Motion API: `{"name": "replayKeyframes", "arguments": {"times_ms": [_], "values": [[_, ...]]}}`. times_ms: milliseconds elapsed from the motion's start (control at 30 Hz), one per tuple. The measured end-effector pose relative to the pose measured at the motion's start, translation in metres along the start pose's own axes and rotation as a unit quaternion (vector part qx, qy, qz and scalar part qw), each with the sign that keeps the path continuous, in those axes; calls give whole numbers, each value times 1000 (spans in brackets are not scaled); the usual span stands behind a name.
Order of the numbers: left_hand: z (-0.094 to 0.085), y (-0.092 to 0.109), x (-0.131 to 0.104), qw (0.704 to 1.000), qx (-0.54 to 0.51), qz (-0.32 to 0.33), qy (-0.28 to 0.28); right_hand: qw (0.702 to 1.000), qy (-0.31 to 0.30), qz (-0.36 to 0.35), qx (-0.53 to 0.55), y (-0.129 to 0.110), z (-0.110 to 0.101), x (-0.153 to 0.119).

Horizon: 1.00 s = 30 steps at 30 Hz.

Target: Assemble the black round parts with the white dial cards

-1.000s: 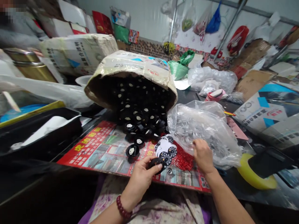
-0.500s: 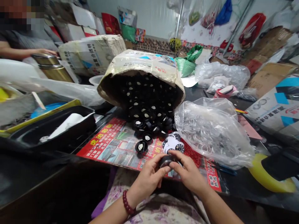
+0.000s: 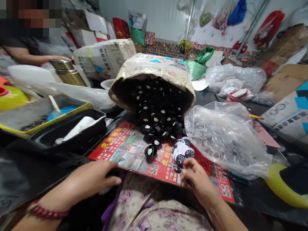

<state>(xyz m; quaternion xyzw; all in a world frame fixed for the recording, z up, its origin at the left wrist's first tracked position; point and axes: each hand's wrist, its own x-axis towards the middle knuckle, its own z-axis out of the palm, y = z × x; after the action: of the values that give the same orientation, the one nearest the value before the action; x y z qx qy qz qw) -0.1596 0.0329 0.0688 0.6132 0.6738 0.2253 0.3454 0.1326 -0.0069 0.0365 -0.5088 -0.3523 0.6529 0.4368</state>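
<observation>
My left hand (image 3: 93, 179) is at the table's front edge on the left, its fingers curled and thumb forward; a dark shape shows in the gap, too unclear to name. My right hand (image 3: 198, 184) has its fingertips pinched beside a small pile of round black-and-white dial discs (image 3: 184, 149). A small dark thing (image 3: 189, 182) shows under its fingers, mostly hidden. Black round cases (image 3: 150, 151) with pale inner faces spill from an open carton (image 3: 154, 65) onto a red printed sheet (image 3: 125, 136).
A clear plastic bag of transparent rings (image 3: 223, 141) lies right of the carton, by red mesh (image 3: 202, 158). A yellow tape roll (image 3: 284, 189) sits far right. Left are a black tray (image 3: 67, 131) and a gold flask (image 3: 68, 73). A co-worker's arm (image 3: 36, 57) shows behind.
Both hands were together around a black round case. My left hand has since moved left to the table edge; my right hand has shifted slightly right, by the discs. The view has turned a little left.
</observation>
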Motion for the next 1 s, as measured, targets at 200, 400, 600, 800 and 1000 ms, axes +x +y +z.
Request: {"name": "replayKeyframes", "arguments": {"times_ms": [200, 400, 600, 800, 1000], "values": [[30, 17, 39, 991, 117, 58, -5, 992, -31, -38, 115, -13, 12, -2], [94, 36, 28, 982, -175, 74, -24, 992, -69, -9, 102, 0, 12, -1], [111, 50, -6, 911, -366, 50, -185, 998, -38, 38, -18, 8, 17, 6], [129, 53, -11, 857, -477, 8, -195, 995, 15, -11, -103, 10, 14, 8], [132, 53, -10, 868, -456, 4, -195, 953, 86, -129, -259, -3, -4, 9]]}}
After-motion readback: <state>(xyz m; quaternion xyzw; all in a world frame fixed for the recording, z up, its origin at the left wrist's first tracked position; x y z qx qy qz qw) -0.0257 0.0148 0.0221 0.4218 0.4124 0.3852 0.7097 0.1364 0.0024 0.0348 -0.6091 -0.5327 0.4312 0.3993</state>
